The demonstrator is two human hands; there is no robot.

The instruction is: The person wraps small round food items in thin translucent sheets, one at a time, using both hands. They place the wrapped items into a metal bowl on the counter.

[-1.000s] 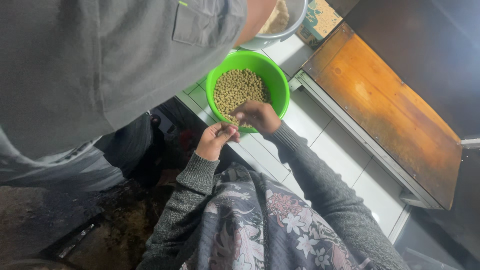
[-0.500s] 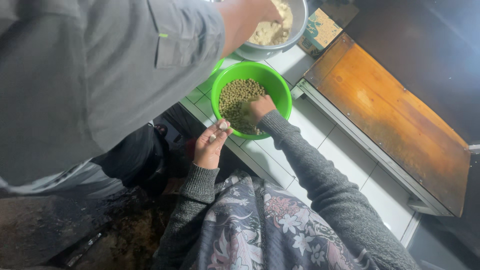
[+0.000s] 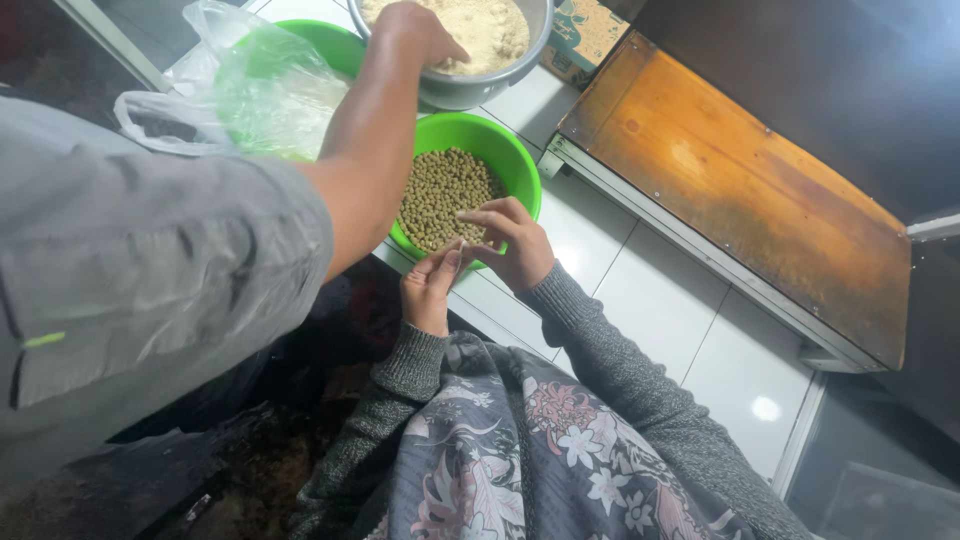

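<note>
A bright green bowl [image 3: 522,165] full of small olive-coloured beans [image 3: 445,190] stands on a white tiled surface [image 3: 660,300]. My left hand [image 3: 428,290] and my right hand [image 3: 520,245] meet at the bowl's near rim. Their fingertips pinch a small pale piece [image 3: 461,252] between them. Grey knitted sleeves cover both my arms, and a flowered cloth lies over my lap.
Another person in a grey shirt reaches a bare arm [image 3: 370,150] into a metal bowl [image 3: 470,92] of beige crumbs behind the green bowl. A clear plastic bag [image 3: 260,95] lies over a second green bowl [image 3: 335,45] at the left. A wooden board [image 3: 740,190] lies at the right.
My right hand has come out of the beans and joined my left hand at the rim. The view has shifted, and the other person's arm now shows reaching into the metal bowl.
</note>
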